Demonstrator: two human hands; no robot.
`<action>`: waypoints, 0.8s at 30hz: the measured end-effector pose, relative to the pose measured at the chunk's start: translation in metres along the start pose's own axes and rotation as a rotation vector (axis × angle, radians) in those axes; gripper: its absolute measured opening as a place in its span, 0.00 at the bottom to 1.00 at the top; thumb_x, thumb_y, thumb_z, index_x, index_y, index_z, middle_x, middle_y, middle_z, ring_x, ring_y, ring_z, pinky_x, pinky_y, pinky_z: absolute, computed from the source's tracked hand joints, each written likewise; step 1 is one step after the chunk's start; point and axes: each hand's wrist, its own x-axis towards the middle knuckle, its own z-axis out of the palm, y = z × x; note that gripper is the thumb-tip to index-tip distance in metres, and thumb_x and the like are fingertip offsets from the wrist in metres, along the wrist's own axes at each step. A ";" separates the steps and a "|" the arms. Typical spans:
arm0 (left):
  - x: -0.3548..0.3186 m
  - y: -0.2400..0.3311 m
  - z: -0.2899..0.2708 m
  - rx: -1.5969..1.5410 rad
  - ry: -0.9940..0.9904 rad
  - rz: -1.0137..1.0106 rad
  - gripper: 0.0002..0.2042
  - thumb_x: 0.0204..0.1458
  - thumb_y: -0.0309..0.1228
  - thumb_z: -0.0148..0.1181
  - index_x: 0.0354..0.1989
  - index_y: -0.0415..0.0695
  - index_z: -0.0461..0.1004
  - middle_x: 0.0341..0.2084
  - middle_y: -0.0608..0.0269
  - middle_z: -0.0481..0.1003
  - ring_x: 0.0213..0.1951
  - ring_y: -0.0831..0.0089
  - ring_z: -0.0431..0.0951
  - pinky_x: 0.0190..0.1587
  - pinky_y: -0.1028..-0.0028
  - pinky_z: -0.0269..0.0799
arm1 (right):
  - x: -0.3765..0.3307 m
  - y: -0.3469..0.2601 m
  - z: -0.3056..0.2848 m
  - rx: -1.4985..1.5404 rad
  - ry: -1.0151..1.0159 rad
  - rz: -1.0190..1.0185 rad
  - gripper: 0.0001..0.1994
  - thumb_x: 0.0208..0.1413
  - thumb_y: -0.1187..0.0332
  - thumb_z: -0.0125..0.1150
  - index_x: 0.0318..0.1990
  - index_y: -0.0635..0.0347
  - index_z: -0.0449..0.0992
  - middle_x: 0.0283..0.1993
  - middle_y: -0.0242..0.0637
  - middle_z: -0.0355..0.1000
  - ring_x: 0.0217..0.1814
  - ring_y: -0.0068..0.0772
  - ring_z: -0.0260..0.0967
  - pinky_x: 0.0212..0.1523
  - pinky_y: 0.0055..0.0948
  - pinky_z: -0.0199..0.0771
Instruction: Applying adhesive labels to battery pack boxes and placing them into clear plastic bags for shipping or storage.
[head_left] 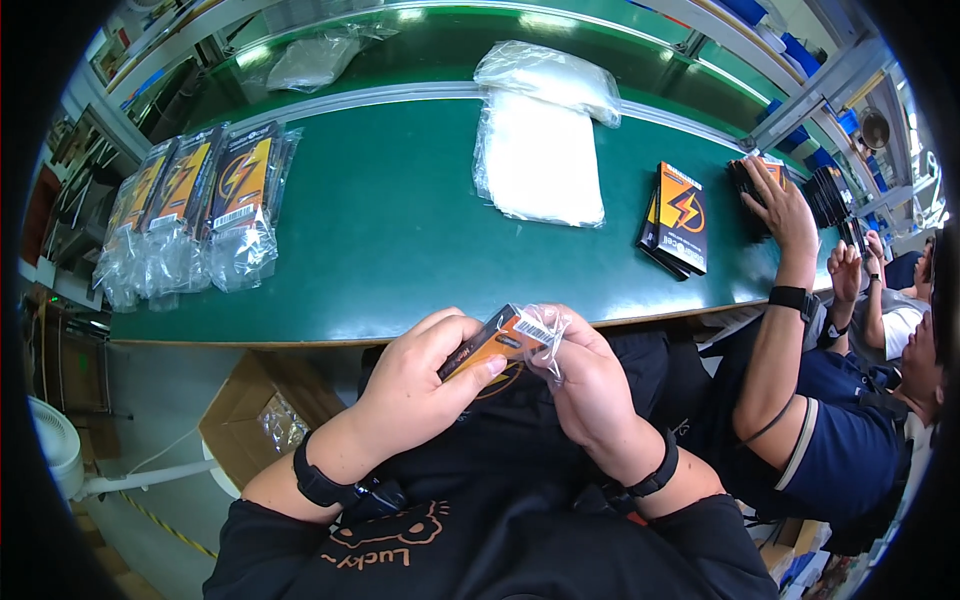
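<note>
Gripping a slim orange-and-black box [478,352], the left hand [415,375] curls its fingers around one end, with its thumb pressed on the orange face. The box is held up in front of the person's black shirt [480,540], just short of the bench edge. At its other end, the fingers of the right hand [590,385] are closed on a crumpled clear bag [548,340], bunching it beside the barcode; how much of the box the plastic covers is hard to tell from here. Each wrist wears a black band.

Below the bench at left, a cardboard carton [228,425] stands with some clear plastic inside. On the green bench [380,220], three rows of bagged packs [243,180] lie at the left, their loose plastic ends toward the person. To the right, a small stack of boxes [682,215] in the same colours sits near a co-worker's hand [782,205], which rests on more dark boxes. Farther back, a pile of clear bags [545,165] lies at the middle, and beyond the metal rail another clear bag [315,62] lies at the left.
</note>
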 end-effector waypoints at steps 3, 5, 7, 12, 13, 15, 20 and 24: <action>-0.001 0.002 -0.001 0.031 -0.015 0.007 0.08 0.49 0.28 0.61 0.32 0.36 0.72 0.25 0.59 0.69 0.26 0.69 0.69 0.31 0.74 0.66 | 0.001 0.001 0.000 -0.012 0.009 -0.019 0.16 0.49 0.82 0.50 0.48 0.62 0.72 0.44 0.31 0.72 0.45 0.20 0.67 0.41 0.20 0.65; -0.001 0.000 -0.001 0.020 -0.027 0.006 0.08 0.49 0.28 0.61 0.32 0.36 0.71 0.25 0.59 0.69 0.26 0.69 0.69 0.31 0.74 0.65 | 0.000 -0.003 -0.002 -0.048 0.016 -0.031 0.16 0.49 0.82 0.50 0.47 0.62 0.73 0.43 0.31 0.72 0.43 0.19 0.68 0.39 0.20 0.65; -0.001 -0.002 -0.002 -0.080 -0.041 -0.067 0.09 0.50 0.29 0.62 0.33 0.36 0.72 0.25 0.61 0.69 0.27 0.73 0.70 0.32 0.75 0.66 | -0.002 -0.014 -0.008 -0.204 -0.051 0.122 0.19 0.50 0.81 0.46 0.51 0.65 0.71 0.44 0.32 0.72 0.42 0.18 0.66 0.40 0.19 0.66; -0.002 -0.008 -0.007 -0.284 -0.105 -0.197 0.10 0.52 0.31 0.62 0.34 0.36 0.73 0.28 0.64 0.71 0.31 0.80 0.71 0.35 0.78 0.68 | -0.005 -0.033 -0.021 -0.303 -0.234 0.130 0.20 0.53 0.78 0.50 0.55 0.63 0.70 0.43 0.33 0.73 0.39 0.19 0.68 0.40 0.21 0.69; -0.002 -0.008 -0.007 -0.278 -0.120 -0.183 0.09 0.52 0.31 0.61 0.34 0.36 0.73 0.28 0.64 0.71 0.31 0.80 0.72 0.35 0.78 0.69 | -0.005 -0.034 -0.021 -0.350 -0.239 0.143 0.18 0.55 0.77 0.51 0.54 0.64 0.70 0.41 0.33 0.73 0.39 0.19 0.68 0.41 0.21 0.70; -0.002 -0.009 -0.006 -0.272 -0.140 -0.169 0.09 0.52 0.30 0.61 0.34 0.36 0.73 0.28 0.65 0.72 0.31 0.81 0.72 0.35 0.79 0.69 | -0.005 -0.035 -0.021 -0.396 -0.239 0.154 0.16 0.57 0.75 0.52 0.53 0.65 0.71 0.40 0.34 0.73 0.38 0.19 0.68 0.41 0.21 0.70; -0.002 -0.011 -0.004 -0.463 -0.186 -0.308 0.09 0.54 0.29 0.60 0.37 0.35 0.73 0.29 0.66 0.75 0.33 0.84 0.73 0.37 0.81 0.71 | -0.010 -0.041 -0.022 -0.821 -0.310 -0.032 0.14 0.59 0.74 0.51 0.51 0.69 0.70 0.37 0.41 0.73 0.31 0.26 0.75 0.32 0.23 0.74; -0.004 -0.013 -0.004 -0.505 -0.198 -0.315 0.09 0.54 0.29 0.60 0.38 0.35 0.73 0.29 0.66 0.76 0.33 0.83 0.74 0.37 0.80 0.71 | -0.011 -0.045 -0.025 -0.840 -0.429 -0.081 0.17 0.58 0.78 0.48 0.55 0.72 0.65 0.41 0.48 0.72 0.30 0.31 0.76 0.32 0.26 0.76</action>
